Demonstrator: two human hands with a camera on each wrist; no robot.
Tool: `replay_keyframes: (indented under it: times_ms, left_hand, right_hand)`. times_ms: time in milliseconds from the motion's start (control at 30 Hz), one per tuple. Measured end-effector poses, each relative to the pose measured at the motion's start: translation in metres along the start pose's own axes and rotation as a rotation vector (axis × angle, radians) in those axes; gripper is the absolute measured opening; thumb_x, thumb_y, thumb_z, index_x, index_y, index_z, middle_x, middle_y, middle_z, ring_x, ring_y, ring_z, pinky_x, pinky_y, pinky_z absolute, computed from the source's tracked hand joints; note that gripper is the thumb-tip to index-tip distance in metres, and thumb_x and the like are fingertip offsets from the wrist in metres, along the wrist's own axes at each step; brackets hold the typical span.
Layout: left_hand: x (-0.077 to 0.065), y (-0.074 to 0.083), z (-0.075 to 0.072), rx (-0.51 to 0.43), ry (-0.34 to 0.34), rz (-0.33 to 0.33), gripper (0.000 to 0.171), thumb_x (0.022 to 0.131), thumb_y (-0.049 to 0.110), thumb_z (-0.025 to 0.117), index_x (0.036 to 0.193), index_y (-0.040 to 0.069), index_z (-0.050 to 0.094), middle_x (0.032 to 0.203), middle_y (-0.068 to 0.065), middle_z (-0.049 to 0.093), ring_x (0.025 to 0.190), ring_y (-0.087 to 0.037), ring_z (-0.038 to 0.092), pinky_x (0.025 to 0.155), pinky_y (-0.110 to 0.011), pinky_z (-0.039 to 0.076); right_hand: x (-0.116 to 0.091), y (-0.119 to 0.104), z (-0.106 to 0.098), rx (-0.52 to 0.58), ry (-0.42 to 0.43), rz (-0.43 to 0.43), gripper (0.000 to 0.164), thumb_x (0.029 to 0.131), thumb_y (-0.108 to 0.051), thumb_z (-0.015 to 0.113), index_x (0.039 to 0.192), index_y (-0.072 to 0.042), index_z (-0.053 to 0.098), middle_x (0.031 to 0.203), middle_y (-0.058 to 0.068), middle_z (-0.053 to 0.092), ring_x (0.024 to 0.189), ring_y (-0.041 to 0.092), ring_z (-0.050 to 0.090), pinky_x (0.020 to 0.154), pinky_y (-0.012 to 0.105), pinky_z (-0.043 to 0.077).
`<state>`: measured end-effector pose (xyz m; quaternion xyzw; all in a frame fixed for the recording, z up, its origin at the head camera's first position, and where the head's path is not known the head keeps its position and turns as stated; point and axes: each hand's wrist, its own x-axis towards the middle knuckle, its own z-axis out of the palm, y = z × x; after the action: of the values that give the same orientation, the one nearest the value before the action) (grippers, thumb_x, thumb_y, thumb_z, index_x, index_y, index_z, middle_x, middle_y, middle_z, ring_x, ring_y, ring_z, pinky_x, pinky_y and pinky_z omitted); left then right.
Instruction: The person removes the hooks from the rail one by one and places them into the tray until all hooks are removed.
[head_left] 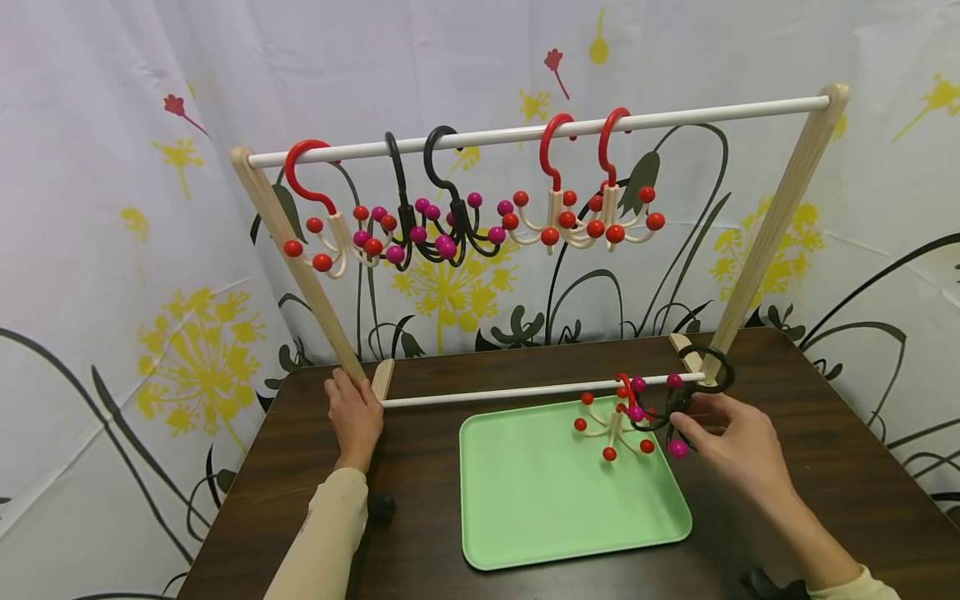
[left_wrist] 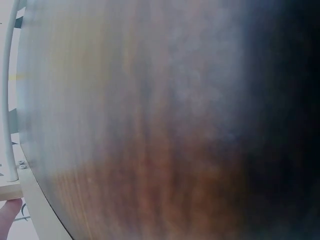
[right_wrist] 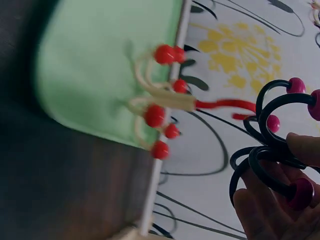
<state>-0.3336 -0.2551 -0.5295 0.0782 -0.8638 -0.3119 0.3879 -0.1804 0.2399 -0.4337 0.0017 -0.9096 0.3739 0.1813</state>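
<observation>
My right hand [head_left: 738, 437] pinches a black multi-arm hook hanger [right_wrist: 275, 145] with magenta balls, above the right edge of the green tray [head_left: 555, 500]. Behind it on the tray lies a red-hooked hanger [head_left: 615, 427] with cream arms and red balls; the right wrist view shows this hanger [right_wrist: 172, 100] too. My left hand [head_left: 355, 419] grips the foot of the rack's left wooden post [head_left: 300, 258]. In the left wrist view only a fingertip [left_wrist: 9, 215] shows against the pale wood.
Several red and black hook hangers [head_left: 555, 179] hang from the rack's white top rod [head_left: 720, 114]. A lower white rod [head_left: 480, 395] runs behind the tray. The right post [head_left: 780, 225] stands behind my right hand. A patterned curtain [head_left: 202, 250] backs the dark table [head_left: 285, 500].
</observation>
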Motion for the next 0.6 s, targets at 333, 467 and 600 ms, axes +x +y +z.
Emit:
replay_keyframes:
  times_ms: [333,467,600]
  left_hand:
    - [0.000,0.000,0.001,-0.001,0.015,0.008,0.036,0.093,0.008,0.058,0.120,-0.006,0.040,0.097,-0.029,0.041,0.075,-0.055,0.049,0.070,-0.065,0.041]
    - [0.000,0.001,0.001,0.003,0.025,0.010,0.035,0.092,0.008,0.058,0.120,-0.007,0.041,0.097,-0.029,0.041,0.075,-0.055,0.049,0.069,-0.066,0.041]
    - [0.000,0.001,0.001,0.004,0.012,-0.004,0.035,0.093,0.009,0.058,0.120,-0.006,0.040,0.097,-0.029,0.041,0.075,-0.055,0.049,0.069,-0.065,0.041]
  right_hand:
    - [-0.033,0.018,0.030,0.030,-0.085,0.071,0.045,0.085,-0.033,0.077,0.112,0.003,0.068,0.098,0.017,0.072,0.079,0.027,0.073,0.063,0.034,0.055]
    - [-0.039,0.025,0.038,0.009,-0.108,0.082,0.038,0.084,-0.034,0.077,0.108,-0.006,0.071,0.097,0.012,0.074,0.077,0.022,0.073,0.066,0.040,0.054]
    - [-0.044,0.030,0.043,-0.005,-0.115,0.072,0.031,0.083,-0.033,0.079,0.106,-0.013,0.072,0.095,0.008,0.074,0.073,0.019,0.072,0.065,0.043,0.053]
